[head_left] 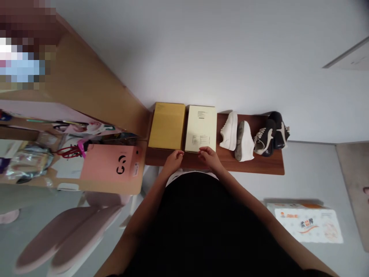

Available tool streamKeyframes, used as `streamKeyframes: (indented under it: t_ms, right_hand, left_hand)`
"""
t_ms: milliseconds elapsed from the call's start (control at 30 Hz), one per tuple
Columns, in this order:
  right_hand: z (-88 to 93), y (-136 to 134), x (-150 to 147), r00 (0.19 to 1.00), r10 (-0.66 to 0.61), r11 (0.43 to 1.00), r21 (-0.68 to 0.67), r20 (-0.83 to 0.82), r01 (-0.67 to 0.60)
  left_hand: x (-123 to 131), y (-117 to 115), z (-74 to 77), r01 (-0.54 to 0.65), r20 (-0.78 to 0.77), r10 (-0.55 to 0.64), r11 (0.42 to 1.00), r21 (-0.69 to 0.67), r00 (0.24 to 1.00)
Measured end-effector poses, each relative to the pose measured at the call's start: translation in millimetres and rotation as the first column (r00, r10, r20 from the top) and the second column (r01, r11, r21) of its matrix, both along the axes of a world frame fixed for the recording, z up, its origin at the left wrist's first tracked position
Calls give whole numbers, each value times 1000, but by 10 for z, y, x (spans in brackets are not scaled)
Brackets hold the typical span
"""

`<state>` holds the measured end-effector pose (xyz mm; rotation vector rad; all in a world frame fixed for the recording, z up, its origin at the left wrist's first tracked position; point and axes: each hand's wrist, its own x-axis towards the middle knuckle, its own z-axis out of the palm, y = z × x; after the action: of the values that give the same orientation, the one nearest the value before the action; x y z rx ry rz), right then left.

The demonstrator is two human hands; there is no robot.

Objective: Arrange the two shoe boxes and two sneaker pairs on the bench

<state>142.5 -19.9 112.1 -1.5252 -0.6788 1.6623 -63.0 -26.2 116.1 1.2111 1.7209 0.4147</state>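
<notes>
A yellow shoebox point(167, 126) and a cream shoebox point(201, 129) with printed labels lie side by side on a brown wooden shelf point(268, 166) against the wall. My left hand point(173, 161) is at the front edge of the yellow box, its fingers curled together and nothing visible in them. Over the near edge of the cream box is my right hand point(210, 157), fingers bent and slightly apart, holding nothing I can see. Whether its fingertips touch the box I cannot tell. Right of the boxes stand white sneakers point(230, 131) and dark shoes point(265, 136) with pale laces.
To the left, a desk point(138, 187) bears a pink box point(108, 162) marked "GO" and assorted packets. A pink padded chair point(77, 234) stands below it. A white printed package point(309, 225) lies at lower right. The wall point(216, 54) rises behind the shelf.
</notes>
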Motion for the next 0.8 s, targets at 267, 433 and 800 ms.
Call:
streamKeyframes:
  t_ms: [267,433,800]
  right_hand:
    - [-122,-15,-833,991,4,998,-65,131,4]
    - [-223,293,-1195,977,-10,1000,5,214,10]
    - [-518,712,-1483,935,23,1000,-22,353,-16]
  left_hand:
    - [-1140,109,-62,-67,-44,69,997,37,997]
    - [-1574,481,-177,-169,-53,175,981,98,983]
    - [-1530,1037,-593,-289,44,287,957,38,957]
